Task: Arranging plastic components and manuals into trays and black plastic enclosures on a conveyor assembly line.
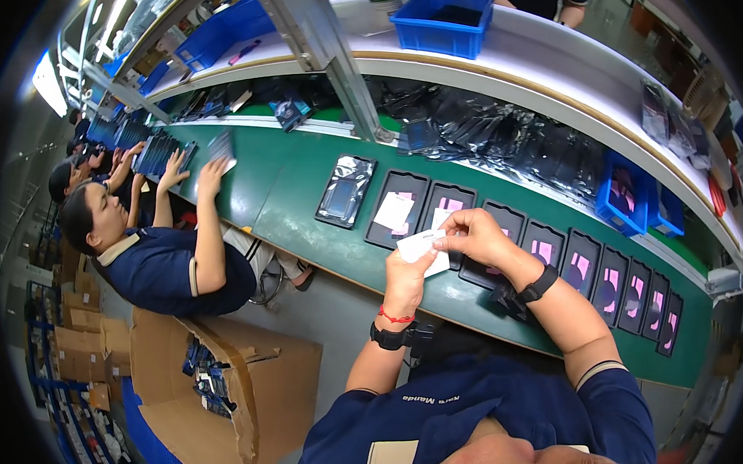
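Note:
My left hand (404, 284) is closed on a small stack of white cards (416, 245) above the bench's near edge. My right hand (478, 237) pinches at the stack's right side with thumb and fingers. Below them a row of shallow black trays (541, 245) runs to the right, with pink pieces in them. One white card (394, 209) lies on the leftmost tray; another white card (442, 218) shows on the tray beside it, partly behind my right hand. Left of the row is a dark flat pack in a shiny clear bag (346, 192).
A green bench (291, 194) spans the view. Bagged dark packs (499, 123) are heaped under a shelf (539, 77), near blue bins (623, 194). At left a co-worker (169, 257) handles packs. An open cardboard box (279, 394) stands on the floor at lower left.

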`<state>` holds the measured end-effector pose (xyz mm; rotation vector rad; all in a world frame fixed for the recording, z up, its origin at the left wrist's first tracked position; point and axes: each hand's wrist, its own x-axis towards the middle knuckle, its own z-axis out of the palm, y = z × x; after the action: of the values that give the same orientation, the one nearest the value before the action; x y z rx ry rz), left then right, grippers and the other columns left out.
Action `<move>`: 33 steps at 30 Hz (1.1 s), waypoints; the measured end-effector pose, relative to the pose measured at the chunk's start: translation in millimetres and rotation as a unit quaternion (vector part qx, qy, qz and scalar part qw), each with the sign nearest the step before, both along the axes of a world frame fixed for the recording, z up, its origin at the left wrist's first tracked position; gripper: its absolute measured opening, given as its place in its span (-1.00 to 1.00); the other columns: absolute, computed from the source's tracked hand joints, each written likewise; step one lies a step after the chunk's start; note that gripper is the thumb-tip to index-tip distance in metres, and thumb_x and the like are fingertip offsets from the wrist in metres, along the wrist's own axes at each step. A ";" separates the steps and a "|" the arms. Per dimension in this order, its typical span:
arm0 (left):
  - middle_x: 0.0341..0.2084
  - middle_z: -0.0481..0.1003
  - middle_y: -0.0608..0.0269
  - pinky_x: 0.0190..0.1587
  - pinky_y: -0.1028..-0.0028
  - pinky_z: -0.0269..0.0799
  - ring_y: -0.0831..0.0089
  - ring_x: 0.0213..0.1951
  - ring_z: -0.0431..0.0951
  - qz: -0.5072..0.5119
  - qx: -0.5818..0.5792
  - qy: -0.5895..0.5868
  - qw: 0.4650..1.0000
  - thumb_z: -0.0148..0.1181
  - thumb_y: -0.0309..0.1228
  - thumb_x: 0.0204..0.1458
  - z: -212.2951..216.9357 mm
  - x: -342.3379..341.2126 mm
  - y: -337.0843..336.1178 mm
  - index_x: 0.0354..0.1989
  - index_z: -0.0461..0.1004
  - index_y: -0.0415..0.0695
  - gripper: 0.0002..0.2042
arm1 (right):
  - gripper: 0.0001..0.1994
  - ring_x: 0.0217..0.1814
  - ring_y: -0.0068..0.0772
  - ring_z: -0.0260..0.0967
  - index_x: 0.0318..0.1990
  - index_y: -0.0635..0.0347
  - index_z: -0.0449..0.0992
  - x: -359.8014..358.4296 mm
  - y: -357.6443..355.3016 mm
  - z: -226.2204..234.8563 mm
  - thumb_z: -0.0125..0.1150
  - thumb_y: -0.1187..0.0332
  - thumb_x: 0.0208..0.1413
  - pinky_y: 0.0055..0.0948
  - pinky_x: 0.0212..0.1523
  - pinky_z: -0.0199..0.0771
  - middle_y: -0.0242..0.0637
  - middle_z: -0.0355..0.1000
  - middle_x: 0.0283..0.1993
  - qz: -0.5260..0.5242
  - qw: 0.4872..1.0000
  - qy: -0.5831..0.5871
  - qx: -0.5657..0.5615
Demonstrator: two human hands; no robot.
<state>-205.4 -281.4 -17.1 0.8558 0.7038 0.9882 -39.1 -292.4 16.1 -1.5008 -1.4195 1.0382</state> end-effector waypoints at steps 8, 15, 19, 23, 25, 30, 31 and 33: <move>-0.20 0.48 0.16 -0.11 0.48 0.43 0.44 -0.18 0.50 -0.084 -0.059 -0.069 0.992 0.12 -0.58 0.03 0.1 22.0 -7.0 -0.09 0.38 -0.34 -0.75 | -0.89 -0.57 -0.74 0.25 -0.35 0.32 0.58 36.5 -37.1 15.5 0.27 0.51 -0.07 -0.74 -0.57 0.22 -0.40 0.46 -0.53 -0.118 0.977 0.157 -0.083; -0.22 0.49 0.15 -0.12 0.48 0.43 0.43 -0.20 0.51 -0.020 0.001 0.004 1.000 0.07 -0.59 0.06 -0.8 28.0 -7.9 -0.10 0.39 -0.37 -0.77 | -0.80 -0.50 -0.41 0.44 -0.30 0.35 0.56 66.6 -68.5 -8.0 0.28 0.45 -0.11 -0.50 -0.43 0.42 -0.16 0.52 -0.40 -0.177 0.976 -0.123 -0.007; -0.22 0.49 0.15 -0.13 0.50 0.43 0.45 -0.20 0.51 -0.048 0.007 0.017 0.999 0.06 -0.58 0.07 2.4 44.8 -19.7 -0.10 0.39 -0.36 -0.78 | -0.65 -0.38 -0.51 0.45 -0.08 0.31 0.46 46.6 -76.9 14.4 0.25 0.39 -0.07 -0.53 -0.37 0.42 -0.16 0.48 -0.31 -0.192 0.978 -0.075 0.019; -0.20 0.49 0.11 -0.09 0.45 0.43 0.38 -0.16 0.51 -0.154 -0.066 -0.056 0.984 0.00 -0.50 0.13 11.6 64.0 -32.3 -0.07 0.37 -0.36 -0.76 | -0.76 -0.36 -0.61 0.42 -0.15 0.36 0.45 61.5 -90.2 -1.6 0.18 0.60 -0.03 -0.63 -0.33 0.43 -0.25 0.49 -0.30 -0.187 0.971 0.145 0.023; -0.20 0.49 0.08 -0.07 0.43 0.43 0.33 -0.14 0.51 -0.184 -0.144 -0.107 0.966 -0.04 -0.50 0.14 18.3 65.4 -30.3 -0.06 0.36 -0.37 -0.76 | -0.81 -0.34 -0.55 0.46 -0.21 0.37 0.47 79.6 -109.4 0.9 0.15 0.63 -0.03 -0.59 -0.31 0.45 -0.25 0.50 -0.35 -0.241 0.967 0.083 0.000; -0.24 0.51 0.06 -0.12 0.43 0.46 0.34 -0.19 0.54 -0.183 -0.051 -0.020 0.982 0.00 -0.55 0.11 11.1 83.3 -40.9 -0.09 0.38 -0.36 -0.78 | -0.67 -0.42 -0.43 0.40 -0.17 0.33 0.48 79.4 -133.7 0.7 0.30 0.42 -0.15 -0.50 -0.38 0.40 -0.16 0.41 -0.30 -0.279 0.896 -0.316 0.141; -0.26 0.51 0.09 -0.14 0.45 0.46 0.38 -0.22 0.54 -0.179 -0.040 -0.009 0.983 0.05 -0.57 0.07 8.7 90.1 -44.9 -0.12 0.39 -0.35 -0.79 | -0.69 -0.47 -0.56 0.35 -0.20 0.34 0.49 75.1 -134.9 4.8 0.33 0.39 -0.14 -0.57 -0.42 0.36 -0.24 0.43 -0.35 -0.281 0.925 -0.235 0.096; -0.28 0.52 0.12 -0.16 0.47 0.46 0.42 -0.25 0.54 -0.186 -0.031 0.002 0.982 0.11 -0.59 0.03 9.1 102.2 -55.8 -0.14 0.41 -0.34 -0.79 | -0.70 -0.46 -0.51 0.40 -0.25 0.33 0.51 67.2 -134.4 10.2 0.36 0.35 -0.15 -0.53 -0.41 0.38 -0.26 0.47 -0.40 -0.278 0.960 0.006 -0.033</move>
<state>-103.2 -337.2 -8.0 0.8960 0.5499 0.6267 28.1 -426.8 26.3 -1.7958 -0.8718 0.7423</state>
